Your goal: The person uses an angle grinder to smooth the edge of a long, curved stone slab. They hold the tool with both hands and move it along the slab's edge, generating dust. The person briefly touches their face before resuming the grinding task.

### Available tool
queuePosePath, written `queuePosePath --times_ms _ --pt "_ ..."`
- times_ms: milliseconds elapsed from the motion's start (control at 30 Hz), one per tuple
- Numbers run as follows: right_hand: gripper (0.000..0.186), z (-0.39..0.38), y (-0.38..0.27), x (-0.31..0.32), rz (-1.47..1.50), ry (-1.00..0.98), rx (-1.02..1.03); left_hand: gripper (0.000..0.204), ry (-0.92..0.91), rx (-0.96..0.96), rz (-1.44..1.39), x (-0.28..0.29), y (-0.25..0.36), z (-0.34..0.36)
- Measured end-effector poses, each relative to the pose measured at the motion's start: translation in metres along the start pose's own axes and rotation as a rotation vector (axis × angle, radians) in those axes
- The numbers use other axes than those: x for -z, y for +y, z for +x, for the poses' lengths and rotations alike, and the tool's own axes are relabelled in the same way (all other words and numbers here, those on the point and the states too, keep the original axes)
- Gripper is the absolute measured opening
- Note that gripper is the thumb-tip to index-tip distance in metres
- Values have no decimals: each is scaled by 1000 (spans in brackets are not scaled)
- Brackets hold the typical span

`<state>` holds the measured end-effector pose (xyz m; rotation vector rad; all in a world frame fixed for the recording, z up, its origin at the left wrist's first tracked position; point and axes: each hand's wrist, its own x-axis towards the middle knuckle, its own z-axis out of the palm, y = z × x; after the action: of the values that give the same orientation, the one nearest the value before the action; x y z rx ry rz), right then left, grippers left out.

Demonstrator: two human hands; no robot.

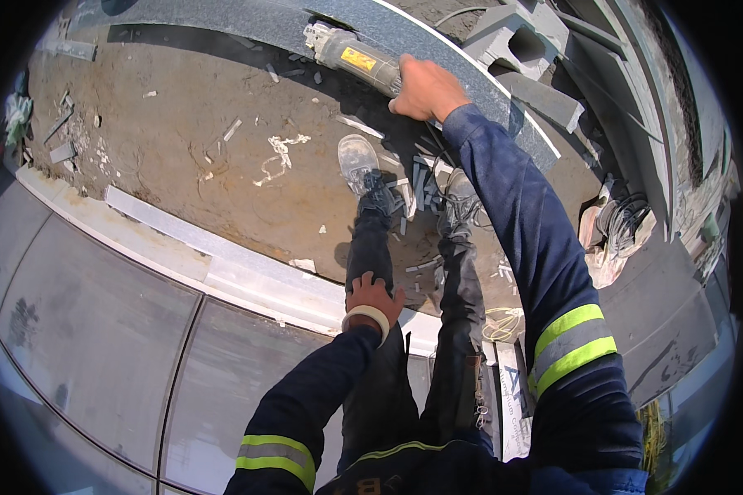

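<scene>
My right hand [428, 89] grips the body of a grey angle grinder [351, 58] with a yellow label, at the top of the view. The grinder's head lies at a long, speckled grey slab strip [198, 18]; I cannot tell whether it touches it. A dark cord runs down from the grinder. My left hand [374, 297], with a light band at the wrist, rests on my left thigh, fingers spread and holding nothing. My shoes stand on dirt among broken strips of grey material [421, 190] below the grinder.
Concrete blocks [504, 66] and leaning panels [648, 124] are at the upper right, with coiled cables [619, 210] and crumpled sacking below. Behind my feet, a white stone edging [165, 219] borders large grey paving tiles [91, 338]. Rubble is scattered on the dirt.
</scene>
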<state>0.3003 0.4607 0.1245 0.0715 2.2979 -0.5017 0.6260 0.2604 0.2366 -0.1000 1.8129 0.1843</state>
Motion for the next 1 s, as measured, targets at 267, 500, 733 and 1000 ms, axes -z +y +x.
queuePosePath --times_ms 267,500,733,1000 --pt "53 16 0 -3 10 10 13 59 33 -14 -10 -7 2 -1" --pt "53 -15 13 -1 18 9 12 60 -6 0 12 -5 4 -1" --pt "50 7 7 -6 58 30 10 58 2 12 -5 -8 7 0" --pt "54 -3 12 -5 54 5 49 57 23 -3 15 -10 6 -1"
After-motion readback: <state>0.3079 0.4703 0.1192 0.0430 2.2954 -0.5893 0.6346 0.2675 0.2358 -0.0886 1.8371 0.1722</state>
